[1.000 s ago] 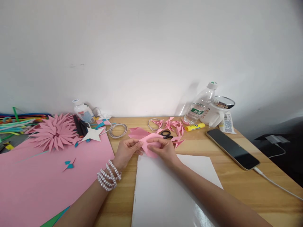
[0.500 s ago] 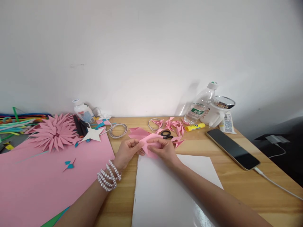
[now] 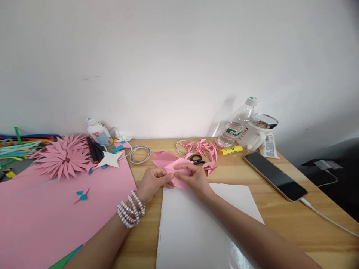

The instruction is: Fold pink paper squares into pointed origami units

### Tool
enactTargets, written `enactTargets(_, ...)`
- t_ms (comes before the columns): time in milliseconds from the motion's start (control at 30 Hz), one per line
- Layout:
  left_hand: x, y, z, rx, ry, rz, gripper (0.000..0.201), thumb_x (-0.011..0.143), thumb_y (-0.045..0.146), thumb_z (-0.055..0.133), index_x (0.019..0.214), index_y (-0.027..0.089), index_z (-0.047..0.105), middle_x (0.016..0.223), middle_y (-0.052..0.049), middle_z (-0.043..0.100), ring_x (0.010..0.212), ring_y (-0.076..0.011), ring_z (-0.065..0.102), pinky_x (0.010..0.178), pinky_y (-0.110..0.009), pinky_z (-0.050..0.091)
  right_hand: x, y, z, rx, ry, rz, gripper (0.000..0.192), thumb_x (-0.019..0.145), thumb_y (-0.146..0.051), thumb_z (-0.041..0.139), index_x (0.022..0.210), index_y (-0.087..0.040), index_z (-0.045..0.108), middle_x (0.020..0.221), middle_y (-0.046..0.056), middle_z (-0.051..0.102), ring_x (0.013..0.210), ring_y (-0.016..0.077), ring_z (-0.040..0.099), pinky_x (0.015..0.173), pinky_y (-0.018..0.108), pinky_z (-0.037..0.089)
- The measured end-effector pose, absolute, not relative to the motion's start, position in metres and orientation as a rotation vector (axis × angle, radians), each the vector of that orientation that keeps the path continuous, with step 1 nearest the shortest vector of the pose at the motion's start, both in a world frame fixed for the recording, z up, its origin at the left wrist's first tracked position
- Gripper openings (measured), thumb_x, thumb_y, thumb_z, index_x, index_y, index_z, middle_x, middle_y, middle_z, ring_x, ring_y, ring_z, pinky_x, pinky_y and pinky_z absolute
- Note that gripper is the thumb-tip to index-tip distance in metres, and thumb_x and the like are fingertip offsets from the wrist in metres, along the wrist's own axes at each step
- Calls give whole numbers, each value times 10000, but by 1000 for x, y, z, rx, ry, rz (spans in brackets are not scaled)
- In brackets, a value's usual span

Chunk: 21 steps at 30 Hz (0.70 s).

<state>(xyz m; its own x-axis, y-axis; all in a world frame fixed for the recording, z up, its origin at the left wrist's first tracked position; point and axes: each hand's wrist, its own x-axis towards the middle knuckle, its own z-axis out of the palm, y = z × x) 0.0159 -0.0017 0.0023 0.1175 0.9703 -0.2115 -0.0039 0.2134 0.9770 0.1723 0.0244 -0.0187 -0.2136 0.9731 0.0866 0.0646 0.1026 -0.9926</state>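
Pink folded paper (image 3: 179, 163) is held mid-scene, at the far left corner of a white board (image 3: 193, 228). Its left side is pinched between thumb and fingers by the left hand (image 3: 151, 183), and its right side is gripped likewise by the right hand (image 3: 198, 182); the thumb tips are held close together. Another pink sheet (image 3: 161, 160) is seen just beyond, black scissors (image 3: 196, 161) are seen just to the right, and a spiky paper flower (image 3: 66, 160) is set far left.
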Motion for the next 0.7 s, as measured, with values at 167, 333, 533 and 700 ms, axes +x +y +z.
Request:
enactTargets(167, 15, -1, 2, 1092, 1177, 986, 214, 619, 287, 701, 557, 114, 591, 533, 4, 614, 536, -143, 623, 575, -256, 514, 172, 24, -19, -1097, -1449, 1261, 179, 617, -241, 656, 782, -174, 670, 840, 37, 679, 822, 207, 606, 757, 314, 456)
enactTargets(333, 15, -1, 1, 1104, 1158, 991, 204, 627, 278, 697, 570, 114, 590, 547, 8, 614, 548, -141, 624, 581, -258, 521, 172, 24, -21, -1087, -1432, 1276, 188, 605, -249, 667, 778, -175, 670, 844, 38, 677, 826, 210, 604, 750, 314, 453)
enactTargets(533, 15, -1, 0, 1060, 1125, 918, 227, 656, 312, 675, 625, 102, 594, 594, -36, 659, 583, -165, 644, 614, -312, 540, 172, 26, -22, -1094, -1423, 1238, 194, 603, -264, 675, 776, -176, 673, 844, 40, 682, 817, 204, 605, 752, 313, 449)
enactTargets(700, 17, -2, 2, 1010, 1200, 863, 243, 620, 300, 707, 596, 96, 577, 591, -78, 683, 639, -220, 669, 633, -331, 545, 172, 26, -20, -1115, -1416, 1232, 201, 597, -268, 681, 779, -183, 678, 863, 41, 680, 839, 208, 598, 779, 320, 434)
